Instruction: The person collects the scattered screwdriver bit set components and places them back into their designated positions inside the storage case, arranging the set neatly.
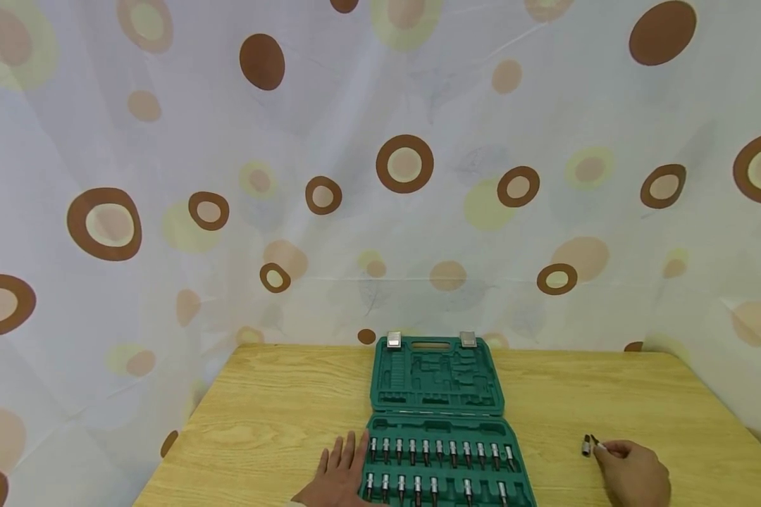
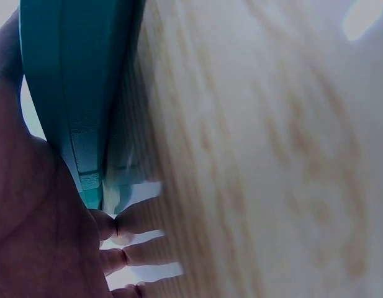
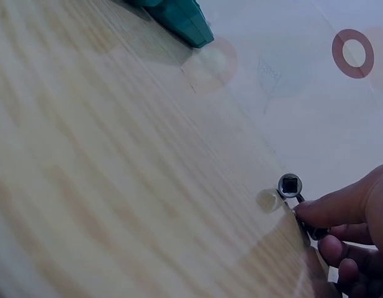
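Right hand (image 1: 635, 472) pinches bit (image 1: 597, 441); its wristcam alone shows socket's square hole (image 3: 290, 185).

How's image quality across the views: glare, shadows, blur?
Head: fairly even light, table and green case readable, bits small; left wrist: left hand dark, white glare at upper right, wood grain soft; right wrist: bluish tint, foreground grain blurred, shadow below the case, what looks like a pale reflection beside the square-holed socket bit.
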{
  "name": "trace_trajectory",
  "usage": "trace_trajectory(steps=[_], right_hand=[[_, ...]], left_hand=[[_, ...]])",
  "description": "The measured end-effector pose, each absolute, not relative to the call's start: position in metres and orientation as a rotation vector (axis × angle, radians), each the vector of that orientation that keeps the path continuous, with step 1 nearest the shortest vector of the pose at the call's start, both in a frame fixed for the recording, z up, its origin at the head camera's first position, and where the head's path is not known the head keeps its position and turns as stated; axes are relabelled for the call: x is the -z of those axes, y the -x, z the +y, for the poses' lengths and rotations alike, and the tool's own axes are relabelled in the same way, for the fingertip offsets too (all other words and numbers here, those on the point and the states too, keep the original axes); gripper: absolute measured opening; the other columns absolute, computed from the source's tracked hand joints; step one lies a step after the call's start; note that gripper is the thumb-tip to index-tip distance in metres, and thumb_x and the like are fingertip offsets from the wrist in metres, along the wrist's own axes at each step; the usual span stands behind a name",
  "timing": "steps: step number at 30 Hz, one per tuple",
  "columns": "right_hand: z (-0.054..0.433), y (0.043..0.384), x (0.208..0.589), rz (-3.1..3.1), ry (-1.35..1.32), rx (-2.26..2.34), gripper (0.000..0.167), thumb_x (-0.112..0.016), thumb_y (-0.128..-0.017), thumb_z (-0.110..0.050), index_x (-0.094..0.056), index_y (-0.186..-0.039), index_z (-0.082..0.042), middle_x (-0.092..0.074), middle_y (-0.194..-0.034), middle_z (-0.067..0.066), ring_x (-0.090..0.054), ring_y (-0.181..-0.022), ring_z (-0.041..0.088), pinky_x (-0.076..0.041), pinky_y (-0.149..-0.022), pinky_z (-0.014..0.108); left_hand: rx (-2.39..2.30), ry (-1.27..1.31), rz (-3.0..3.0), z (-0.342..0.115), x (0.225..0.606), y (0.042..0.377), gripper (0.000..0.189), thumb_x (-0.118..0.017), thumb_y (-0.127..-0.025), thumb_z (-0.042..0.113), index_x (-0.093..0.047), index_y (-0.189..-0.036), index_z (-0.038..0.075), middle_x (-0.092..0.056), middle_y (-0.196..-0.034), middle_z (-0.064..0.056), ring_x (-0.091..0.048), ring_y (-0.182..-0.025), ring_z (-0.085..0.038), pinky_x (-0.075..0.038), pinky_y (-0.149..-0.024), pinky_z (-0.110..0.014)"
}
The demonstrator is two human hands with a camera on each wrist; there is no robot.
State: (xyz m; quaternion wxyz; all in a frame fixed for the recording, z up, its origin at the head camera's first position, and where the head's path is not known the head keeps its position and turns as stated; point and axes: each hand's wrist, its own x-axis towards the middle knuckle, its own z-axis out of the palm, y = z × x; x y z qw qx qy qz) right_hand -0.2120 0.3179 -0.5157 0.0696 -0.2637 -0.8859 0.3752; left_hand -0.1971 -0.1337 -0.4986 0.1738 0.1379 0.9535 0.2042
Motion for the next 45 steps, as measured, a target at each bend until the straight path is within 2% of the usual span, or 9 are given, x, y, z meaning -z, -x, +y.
trace_trajectory(steps=[9, 16, 22, 26, 29, 32, 36, 41, 45], right_hand=[[0.324, 0.210, 0.514, -2.647, 0.780, -1.070, 0.033, -0.061, -0.091, -0.021, -0.066, -0.103, 0.009, -0.066, -0.077, 0.013, -0.061, -0.077, 0.037, -0.043, -0.069, 0.047], [0.325, 0.209, 0.516, -2.599, 0.824, -1.169, 0.042, -0.048, -0.100, -0.025, -0.055, -0.114, 0.014, -0.065, -0.090, 0.023, -0.060, -0.081, 0.039, -0.043, -0.072, 0.049], [0.326, 0.208, 0.519, -2.520, 0.837, -1.203, 0.044, -0.048, -0.102, -0.031, -0.056, -0.113, 0.011, -0.067, -0.081, 0.017, -0.060, -0.080, 0.040, -0.042, -0.077, 0.053], [0.326, 0.208, 0.522, -2.476, 0.830, -1.188, 0.044, -0.050, -0.101, -0.032, -0.057, -0.112, 0.011, -0.068, -0.078, 0.016, -0.060, -0.078, 0.039, -0.043, -0.074, 0.050], [0.324, 0.208, 0.524, -2.433, 0.852, -1.189, 0.042, -0.052, -0.100, -0.031, -0.059, -0.111, 0.009, -0.068, -0.082, 0.019, -0.061, -0.075, 0.037, -0.044, -0.068, 0.046], [0.322, 0.209, 0.525, -2.386, 0.893, -1.204, 0.040, -0.055, -0.099, -0.029, -0.060, -0.112, 0.009, -0.066, -0.091, 0.025, -0.060, -0.074, 0.035, -0.045, -0.064, 0.042], [0.320, 0.211, 0.525, -2.337, 0.944, -1.234, 0.039, -0.056, -0.098, -0.028, -0.061, -0.114, 0.007, -0.063, -0.100, 0.027, -0.058, -0.076, 0.033, -0.044, -0.065, 0.040], [0.319, 0.211, 0.522, -2.323, 0.956, -1.287, 0.043, -0.057, -0.097, -0.031, -0.061, -0.117, 0.007, -0.063, -0.101, 0.027, -0.057, -0.075, 0.027, -0.045, -0.065, 0.040], [0.319, 0.209, 0.520, -2.291, 0.967, -1.302, 0.045, -0.059, -0.094, -0.034, -0.063, -0.117, 0.005, -0.067, -0.092, 0.021, -0.053, -0.063, 0.009, -0.045, -0.058, 0.029]], left_hand=[[-0.560, -0.425, 2.742, -0.125, 0.493, 0.193, 0.103, -0.062, -0.083, 0.065, -0.013, -0.156, 0.010, -0.018, -0.157, -0.022, -0.015, -0.143, -0.045, -0.014, -0.111, -0.063], [-0.576, -0.405, 2.720, -0.127, 0.493, 0.194, 0.101, -0.060, -0.085, 0.065, -0.014, -0.155, 0.010, -0.018, -0.156, -0.023, -0.015, -0.143, -0.046, -0.013, -0.110, -0.064], [-0.577, -0.408, 2.726, -0.129, 0.497, 0.196, 0.102, -0.061, -0.083, 0.066, -0.013, -0.156, 0.011, -0.019, -0.156, -0.022, -0.015, -0.143, -0.046, -0.013, -0.111, -0.063], [-0.573, -0.410, 2.708, -0.133, 0.506, 0.200, 0.109, -0.057, -0.078, 0.075, -0.011, -0.156, 0.015, -0.018, -0.157, -0.021, -0.015, -0.143, -0.044, -0.013, -0.111, -0.062], [-0.566, -0.413, 2.697, -0.135, 0.512, 0.203, 0.112, -0.052, -0.075, 0.081, -0.008, -0.157, 0.019, -0.017, -0.157, -0.020, -0.014, -0.144, -0.043, -0.012, -0.111, -0.061], [-0.567, -0.422, 2.694, -0.137, 0.515, 0.205, 0.111, -0.054, -0.076, 0.080, -0.006, -0.157, 0.021, -0.017, -0.157, -0.021, -0.014, -0.144, -0.044, -0.012, -0.111, -0.063], [-0.568, -0.419, 2.694, -0.138, 0.514, 0.204, 0.111, -0.053, -0.076, 0.080, -0.004, -0.157, 0.023, -0.016, -0.157, -0.021, -0.013, -0.144, -0.044, -0.012, -0.111, -0.063], [-0.566, -0.395, 2.682, -0.137, 0.508, 0.202, 0.113, -0.053, -0.075, 0.081, -0.006, -0.157, 0.019, -0.016, -0.158, -0.021, -0.013, -0.144, -0.044, -0.011, -0.111, -0.062], [-0.567, -0.380, 2.685, -0.134, 0.500, 0.199, 0.108, -0.058, -0.080, 0.072, -0.010, -0.156, 0.012, -0.015, -0.157, -0.022, -0.012, -0.144, -0.045, -0.011, -0.111, -0.063]])
